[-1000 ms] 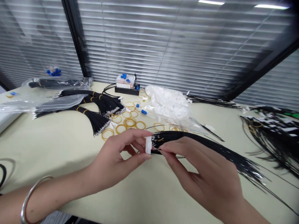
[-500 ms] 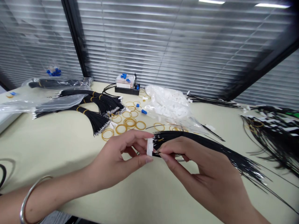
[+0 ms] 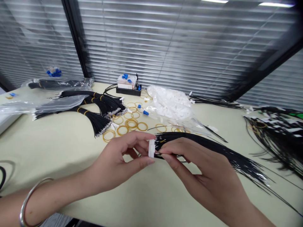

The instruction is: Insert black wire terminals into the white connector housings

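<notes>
My left hand (image 3: 119, 164) pinches a small white plastic connector (image 3: 151, 148) between thumb and forefinger, just above the pale table (image 3: 59, 148). My right hand (image 3: 203, 176) is closed in a pinch on a thin black wire (image 3: 165, 155) at the connector's right face. A loose bundle of black wires (image 3: 224, 156) fans out from the connector to the right, behind and under my right hand, its metal-tipped ends lying on the table. A silver bangle (image 3: 30, 198) sits on my left wrist.
Banded black wire bundles (image 3: 99, 108) and yellow rubber bands (image 3: 129, 124) lie behind my hands. A clear bag of white connectors (image 3: 171, 105), a small black tray (image 3: 129, 86) with blue parts, plastic bags at left and a tangle of black wires (image 3: 276, 135) at right surround them.
My right hand's fingertips have stayed at the connector, shifting very slightly. The left hand and connector have hardly moved.
</notes>
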Available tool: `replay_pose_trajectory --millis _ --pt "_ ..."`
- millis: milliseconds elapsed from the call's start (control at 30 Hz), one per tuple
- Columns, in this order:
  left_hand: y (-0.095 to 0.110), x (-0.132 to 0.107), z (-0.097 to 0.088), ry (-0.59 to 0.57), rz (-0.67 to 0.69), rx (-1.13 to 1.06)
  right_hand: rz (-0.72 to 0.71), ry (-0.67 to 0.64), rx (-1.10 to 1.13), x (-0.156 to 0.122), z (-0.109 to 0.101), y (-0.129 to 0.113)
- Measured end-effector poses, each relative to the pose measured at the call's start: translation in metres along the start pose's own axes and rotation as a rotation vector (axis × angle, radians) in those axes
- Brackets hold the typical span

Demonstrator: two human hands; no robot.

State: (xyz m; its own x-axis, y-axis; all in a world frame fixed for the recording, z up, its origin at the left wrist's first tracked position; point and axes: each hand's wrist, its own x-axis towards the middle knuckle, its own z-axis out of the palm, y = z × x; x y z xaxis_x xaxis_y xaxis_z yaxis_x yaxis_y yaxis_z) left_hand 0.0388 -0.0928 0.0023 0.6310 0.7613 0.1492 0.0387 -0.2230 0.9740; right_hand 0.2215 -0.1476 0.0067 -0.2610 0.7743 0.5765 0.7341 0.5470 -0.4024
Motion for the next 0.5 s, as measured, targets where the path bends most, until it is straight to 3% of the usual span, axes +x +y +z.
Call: replay_pose_trajectory --millis 233,500 --pt "-0.002 -0.001 0.0007 0.018 0.046 0.005 0.036 0.006 0.106 0.0017 0.0001 -0.0012" --pt "-0.0048 -0.0019 0.0013 0.041 0.099 0.072 -0.025 0.037 0.039 0.0011 0.0 -0.0046"
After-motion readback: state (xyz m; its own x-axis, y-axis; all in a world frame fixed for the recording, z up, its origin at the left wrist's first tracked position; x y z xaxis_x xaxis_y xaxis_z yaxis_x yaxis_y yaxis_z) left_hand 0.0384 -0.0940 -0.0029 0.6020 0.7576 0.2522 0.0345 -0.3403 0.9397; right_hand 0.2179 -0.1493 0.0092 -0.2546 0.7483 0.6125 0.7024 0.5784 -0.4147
